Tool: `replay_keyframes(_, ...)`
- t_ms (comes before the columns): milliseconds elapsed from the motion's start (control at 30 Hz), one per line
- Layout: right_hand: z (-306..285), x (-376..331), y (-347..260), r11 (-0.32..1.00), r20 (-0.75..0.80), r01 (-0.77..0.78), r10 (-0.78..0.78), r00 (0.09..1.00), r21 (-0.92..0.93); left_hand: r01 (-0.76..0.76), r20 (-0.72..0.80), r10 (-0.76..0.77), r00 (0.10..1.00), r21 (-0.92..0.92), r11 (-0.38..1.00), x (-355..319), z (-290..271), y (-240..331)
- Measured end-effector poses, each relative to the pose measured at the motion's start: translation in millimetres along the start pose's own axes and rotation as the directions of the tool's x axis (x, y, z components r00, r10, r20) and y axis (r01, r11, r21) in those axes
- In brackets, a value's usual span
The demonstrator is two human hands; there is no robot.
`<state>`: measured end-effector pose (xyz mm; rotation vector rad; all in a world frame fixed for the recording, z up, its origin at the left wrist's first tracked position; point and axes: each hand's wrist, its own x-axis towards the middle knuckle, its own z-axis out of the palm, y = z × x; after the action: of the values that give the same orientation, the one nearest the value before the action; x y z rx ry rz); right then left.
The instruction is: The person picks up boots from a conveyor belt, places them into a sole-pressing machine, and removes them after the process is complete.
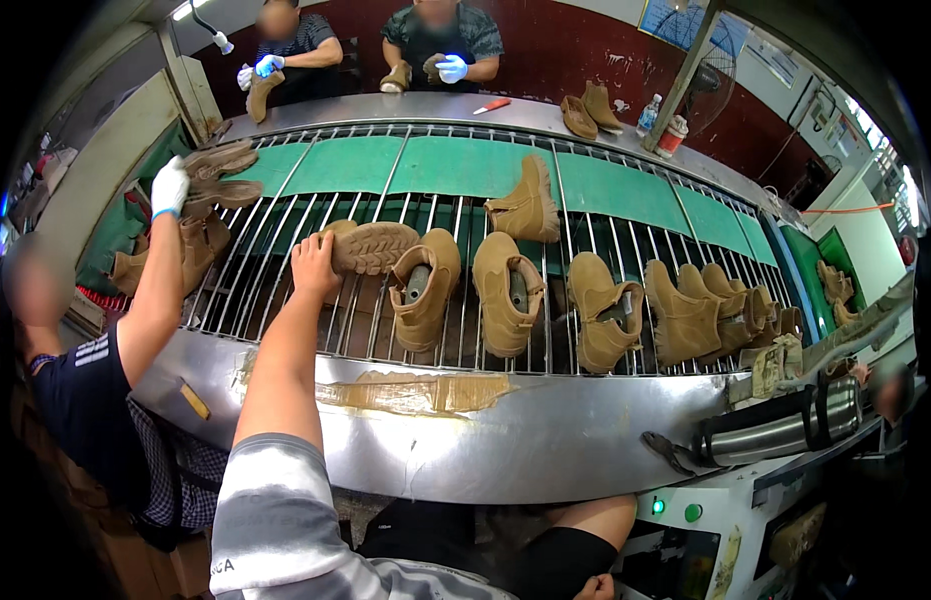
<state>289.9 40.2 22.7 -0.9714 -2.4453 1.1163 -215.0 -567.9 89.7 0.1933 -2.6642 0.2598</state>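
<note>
Head view: bench point(585, 425) lies nearer than the left grip point(315, 264); upright tan boots point(497, 318) stand to its right, untouched. Handling appears under way: the tipped boot point(377, 248) is held, not released, directly beside left grip, brown tread showing, fingers clasping one end. Right grip point(595, 588), far lower right: closure cannot be told.

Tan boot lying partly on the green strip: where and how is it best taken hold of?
Probably by the boot's shaft, from the left: it lies on its side, shaft leftward, lugged sole facing right.
</note>
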Motion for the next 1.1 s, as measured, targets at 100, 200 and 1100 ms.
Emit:
replay_keyframes(100,-10.3,-3.1,-0.7,0.998,-0.004,-0.020,0.020,1.000,-0.054,-0.241,-0.045,0.237,0.970,-0.161,0.957,-1.6,-52.5,-19.0)
replay_keyframes(200,-4.3,-1.4,18.5,1.000,-0.072,0.024,-0.023,0.997,0.019,-0.420,-0.004,0.421,0.907,-0.071,0.905,-0.8,-131.4,-9.4)
replay_keyframes(1100,-60.8,29.9,-141.5,-0.162,0.238,-0.521,-0.751,0.616,0.838,0.963,-0.054,0.968,0.245,-0.102,-0.250,-342.7,-347.9,339.8)
